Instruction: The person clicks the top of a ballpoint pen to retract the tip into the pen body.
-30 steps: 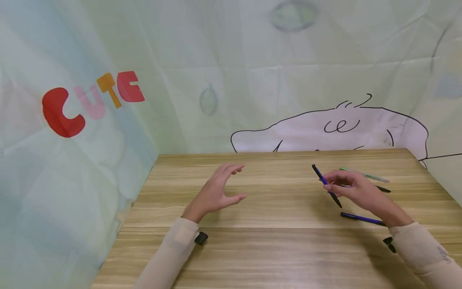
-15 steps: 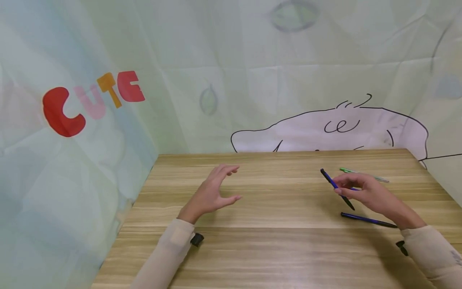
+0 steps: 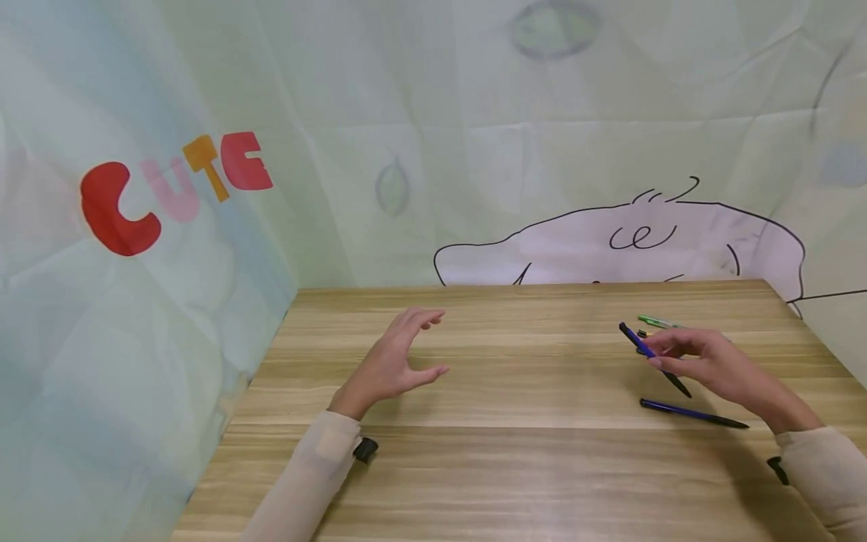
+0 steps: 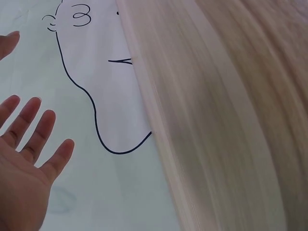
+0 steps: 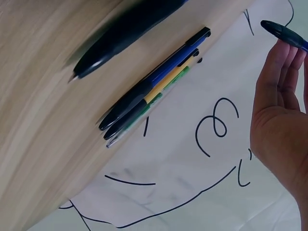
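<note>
My right hand (image 3: 721, 369) pinches a blue pen (image 3: 634, 340) with a black grip between thumb and fingers, tilted above the table. In the right wrist view, the dark tip end of this pen (image 5: 284, 33) shows above the fingers. Below the hand, a second blue pen (image 3: 691, 412) lies on the table. Past the hand, partly hidden by it in the head view, are a green pen (image 5: 175, 79), a yellow pen (image 5: 163, 85) and another blue pen (image 5: 164, 70), side by side. My left hand (image 3: 386, 361) hovers over the table's left part, fingers and thumb spread apart, holding nothing.
The wood-grain table (image 3: 515, 474) ends at a pale fabric backdrop (image 3: 352, 143) behind and on the left. The backdrop carries a line drawing (image 3: 569, 248) and the coloured letters CUTE (image 3: 120, 211).
My right hand has moved right and slightly nearer with the blue pen, uncovering the full length of the pen lying below. My left hand has drifted slightly left.
</note>
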Action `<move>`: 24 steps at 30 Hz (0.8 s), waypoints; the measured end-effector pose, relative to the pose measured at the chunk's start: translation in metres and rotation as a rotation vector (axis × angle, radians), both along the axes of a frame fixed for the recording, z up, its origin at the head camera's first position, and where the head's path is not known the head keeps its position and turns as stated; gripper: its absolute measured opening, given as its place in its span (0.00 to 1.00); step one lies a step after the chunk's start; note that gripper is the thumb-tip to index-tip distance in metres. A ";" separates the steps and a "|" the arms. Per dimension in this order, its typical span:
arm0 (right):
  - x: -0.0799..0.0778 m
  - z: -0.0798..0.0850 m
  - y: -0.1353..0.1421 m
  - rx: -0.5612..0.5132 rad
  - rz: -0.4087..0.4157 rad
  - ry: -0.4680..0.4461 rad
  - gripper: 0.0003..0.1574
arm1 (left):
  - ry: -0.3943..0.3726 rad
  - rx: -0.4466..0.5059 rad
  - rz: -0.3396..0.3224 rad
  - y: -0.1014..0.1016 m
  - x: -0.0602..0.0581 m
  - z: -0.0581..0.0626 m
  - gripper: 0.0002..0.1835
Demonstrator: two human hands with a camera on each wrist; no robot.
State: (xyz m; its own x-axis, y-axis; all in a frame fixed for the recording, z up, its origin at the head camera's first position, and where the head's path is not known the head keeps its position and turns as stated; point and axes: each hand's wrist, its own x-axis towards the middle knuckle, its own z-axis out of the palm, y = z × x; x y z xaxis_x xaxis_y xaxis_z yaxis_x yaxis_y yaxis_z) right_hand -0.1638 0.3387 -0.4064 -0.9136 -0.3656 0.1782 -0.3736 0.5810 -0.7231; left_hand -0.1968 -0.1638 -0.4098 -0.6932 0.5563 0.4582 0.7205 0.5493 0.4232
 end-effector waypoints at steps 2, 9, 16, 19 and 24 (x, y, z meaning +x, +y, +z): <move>0.000 -0.001 0.003 0.005 0.002 -0.003 0.15 | 0.001 -0.002 0.003 -0.001 0.000 -0.001 0.44; -0.002 -0.005 0.015 0.043 0.006 0.006 0.14 | 0.007 0.001 0.004 -0.005 0.002 -0.002 0.45; -0.002 -0.011 0.025 0.060 -0.008 -0.002 0.13 | 0.014 0.000 0.006 -0.007 0.003 -0.002 0.44; -0.002 -0.013 0.028 0.063 -0.002 0.003 0.12 | 0.011 0.000 0.006 -0.008 0.003 -0.001 0.44; -0.002 -0.016 0.034 0.082 0.023 0.016 0.13 | 0.009 0.000 0.015 -0.009 0.003 -0.001 0.44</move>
State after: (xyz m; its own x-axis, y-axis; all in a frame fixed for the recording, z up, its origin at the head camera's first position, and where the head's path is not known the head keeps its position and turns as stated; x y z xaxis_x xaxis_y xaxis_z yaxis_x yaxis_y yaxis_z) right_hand -0.1655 0.3724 -0.4223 -0.9021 -0.4003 0.1608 -0.3983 0.6295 -0.6671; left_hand -0.1941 -0.1724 -0.4113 -0.6973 0.5462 0.4642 0.7161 0.5600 0.4167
